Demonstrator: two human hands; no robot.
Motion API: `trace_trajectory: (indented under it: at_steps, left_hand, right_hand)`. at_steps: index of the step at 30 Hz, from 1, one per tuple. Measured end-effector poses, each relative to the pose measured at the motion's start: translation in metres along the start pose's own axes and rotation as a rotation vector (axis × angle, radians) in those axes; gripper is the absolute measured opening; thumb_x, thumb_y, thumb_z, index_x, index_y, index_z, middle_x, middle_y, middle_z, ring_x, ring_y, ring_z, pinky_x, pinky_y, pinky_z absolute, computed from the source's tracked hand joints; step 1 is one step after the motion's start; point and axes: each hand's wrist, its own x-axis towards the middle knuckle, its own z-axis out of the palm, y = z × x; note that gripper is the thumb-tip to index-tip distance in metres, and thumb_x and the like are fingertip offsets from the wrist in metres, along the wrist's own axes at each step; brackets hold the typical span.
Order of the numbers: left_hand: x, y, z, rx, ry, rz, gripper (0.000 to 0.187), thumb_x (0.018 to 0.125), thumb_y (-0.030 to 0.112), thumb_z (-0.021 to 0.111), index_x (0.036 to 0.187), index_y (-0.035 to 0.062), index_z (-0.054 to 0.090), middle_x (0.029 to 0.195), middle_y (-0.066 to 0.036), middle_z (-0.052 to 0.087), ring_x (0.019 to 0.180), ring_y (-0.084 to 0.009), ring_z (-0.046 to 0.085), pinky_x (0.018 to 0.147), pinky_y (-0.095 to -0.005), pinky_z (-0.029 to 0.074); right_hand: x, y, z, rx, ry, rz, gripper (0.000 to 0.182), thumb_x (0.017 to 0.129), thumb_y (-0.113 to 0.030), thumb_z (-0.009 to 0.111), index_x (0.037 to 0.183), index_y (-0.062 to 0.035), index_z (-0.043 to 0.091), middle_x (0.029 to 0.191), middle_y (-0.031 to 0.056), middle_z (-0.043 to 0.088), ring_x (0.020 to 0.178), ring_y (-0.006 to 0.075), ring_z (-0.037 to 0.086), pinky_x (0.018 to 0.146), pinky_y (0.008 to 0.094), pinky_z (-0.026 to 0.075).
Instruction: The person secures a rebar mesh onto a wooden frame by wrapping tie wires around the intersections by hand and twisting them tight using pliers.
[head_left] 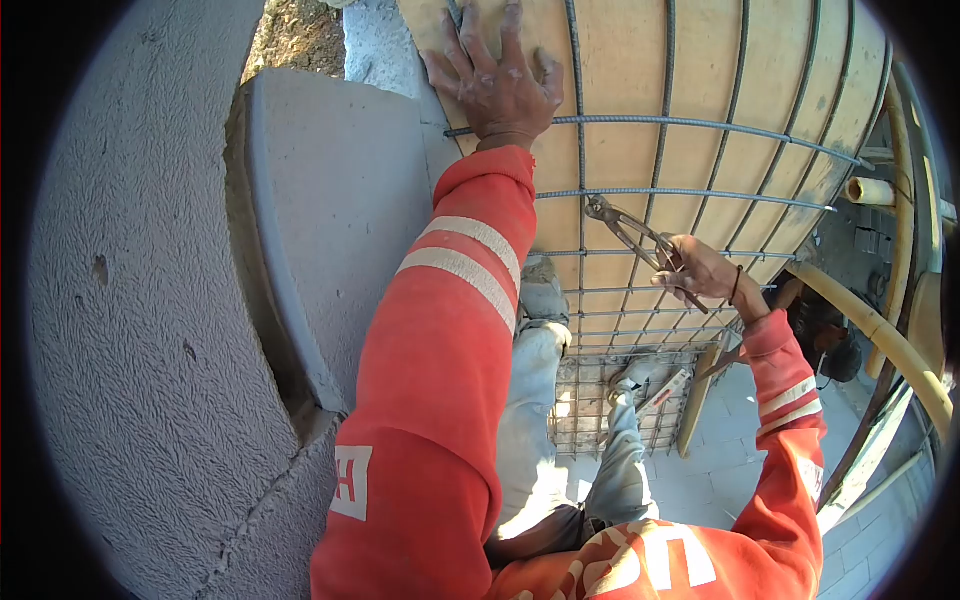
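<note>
My left hand [500, 85] lies with its fingers spread on the pale wooden panel [620, 60], beside the upper left end of the steel rebar grid [690, 121]. My right hand [695, 270] is closed around the handles of metal pincers [628, 226]. The jaws of the pincers are at a crossing of two bars, left of the right hand. Whether they grip a tie wire there is too small to tell. Both arms wear red sleeves with pale stripes.
A rough grey wall [140, 260] and a concrete ledge [340, 190] stand at the left. Wooden poles [880, 330] cross at the right. Below are my legs, a floor of pale blocks [730, 410] and a spirit level [665, 392]. Another person [815, 325] is partly visible at right.
</note>
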Motion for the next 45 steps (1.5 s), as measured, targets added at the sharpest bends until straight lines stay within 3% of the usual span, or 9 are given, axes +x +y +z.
trace_trajectory:
  at_steps: [5, 9, 15, 21, 25, 28, 32, 37, 45]
  left_hand:
    - [0.003, 0.002, -0.002, -0.005, -0.003, 0.005, 0.069, 0.081, 0.026, 0.067, 0.147, 0.0192, 0.048, 0.153, -0.018, 0.039, 0.145, -0.0428, 0.031, 0.112, -0.0648, 0.023]
    - [0.001, 0.002, 0.000, -0.007, -0.002, 0.006, 0.069, 0.081, 0.026, 0.067, 0.147, 0.0188, 0.048, 0.153, -0.019, 0.038, 0.144, -0.0436, 0.031, 0.112, -0.0659, 0.022]
    - [0.001, 0.000, 0.005, -0.016, -0.013, -0.017, 0.068, 0.081, 0.027, 0.066, 0.146, 0.0201, 0.049, 0.154, -0.017, 0.037, 0.145, -0.0422, 0.032, 0.112, -0.0671, 0.023]
    - [0.001, -0.005, 0.005, -0.014, -0.010, -0.035, 0.066, 0.082, 0.028, 0.065, 0.146, 0.0211, 0.049, 0.153, -0.016, 0.038, 0.145, -0.0408, 0.032, 0.111, -0.0661, 0.024]
    - [-0.002, -0.003, 0.002, -0.028, -0.011, -0.032, 0.066, 0.082, 0.029, 0.065, 0.146, 0.0211, 0.050, 0.154, -0.017, 0.039, 0.145, -0.0407, 0.031, 0.112, -0.0662, 0.023]
    - [0.003, 0.000, 0.002, -0.036, 0.003, -0.020, 0.066, 0.082, 0.029, 0.065, 0.146, 0.0213, 0.050, 0.154, -0.017, 0.038, 0.145, -0.0408, 0.031, 0.112, -0.0662, 0.022]
    - [0.001, -0.004, 0.004, -0.006, -0.022, -0.034, 0.067, 0.082, 0.028, 0.065, 0.147, 0.0209, 0.049, 0.154, -0.017, 0.038, 0.145, -0.0414, 0.031, 0.112, -0.0659, 0.022]
    - [0.001, -0.003, 0.002, -0.016, 0.001, -0.017, 0.068, 0.082, 0.028, 0.065, 0.147, 0.0192, 0.049, 0.153, -0.018, 0.039, 0.145, -0.0414, 0.032, 0.112, -0.0653, 0.022]
    - [0.004, 0.000, -0.001, -0.024, -0.017, -0.006, 0.067, 0.082, 0.027, 0.066, 0.147, 0.0190, 0.049, 0.153, -0.018, 0.039, 0.144, -0.0416, 0.032, 0.112, -0.0647, 0.022]
  right_hand:
    - [-0.004, 0.005, 0.034, 0.052, 0.085, -0.055, 0.033, 0.092, -0.011, 0.073, 0.099, -0.0071, 0.041, 0.066, -0.0003, 0.052, 0.053, 0.0080, 0.055, 0.043, 0.0244, 0.047]
    - [0.037, 0.074, 0.158, 1.981, -0.484, -0.325, 0.032, 0.092, -0.013, 0.073, 0.107, -0.0086, 0.045, 0.072, -0.0009, 0.050, 0.053, 0.0090, 0.054, 0.044, 0.0232, 0.049]
    - [0.056, 0.045, 0.201, 1.617, -0.117, -0.235, 0.032, 0.088, -0.009, 0.071, 0.107, -0.0051, 0.045, 0.073, 0.0016, 0.054, 0.057, 0.0136, 0.059, 0.049, 0.0293, 0.050]
    - [0.052, 0.041, 0.183, -0.594, 1.205, 0.015, 0.031, 0.075, 0.001, 0.062, 0.104, 0.0046, 0.051, 0.074, 0.0084, 0.059, 0.063, 0.0207, 0.058, 0.060, 0.0393, 0.048]
    - [0.040, 0.071, 0.154, -0.114, 0.636, -0.006, 0.034, 0.079, 0.002, 0.050, 0.113, 0.0075, 0.054, 0.076, 0.0179, 0.060, 0.063, 0.0289, 0.059, 0.066, 0.0411, 0.051]
    - [0.036, 0.066, 0.141, 1.231, -0.075, 0.016, 0.033, 0.082, -0.003, 0.046, 0.111, 0.0070, 0.059, 0.080, 0.0094, 0.060, 0.070, 0.0191, 0.059, 0.064, 0.0358, 0.050]
    - [0.041, 0.068, 0.141, 0.349, 0.298, -0.137, 0.054, 0.085, -0.006, 0.041, 0.136, 0.0047, 0.054, 0.093, 0.0058, 0.062, 0.079, 0.0142, 0.060, 0.075, 0.0286, 0.052]
    - [0.032, 0.044, 0.140, 0.424, 0.394, -0.147, 0.057, 0.086, -0.006, 0.039, 0.141, 0.0024, 0.052, 0.090, 0.0069, 0.065, 0.080, 0.0157, 0.063, 0.072, 0.0290, 0.053]
    - [0.049, 0.040, 0.172, 0.032, 0.740, -0.040, 0.022, 0.086, 0.000, 0.062, 0.105, 0.0055, 0.052, 0.064, 0.0088, 0.061, 0.052, 0.0211, 0.062, 0.052, 0.0349, 0.052]
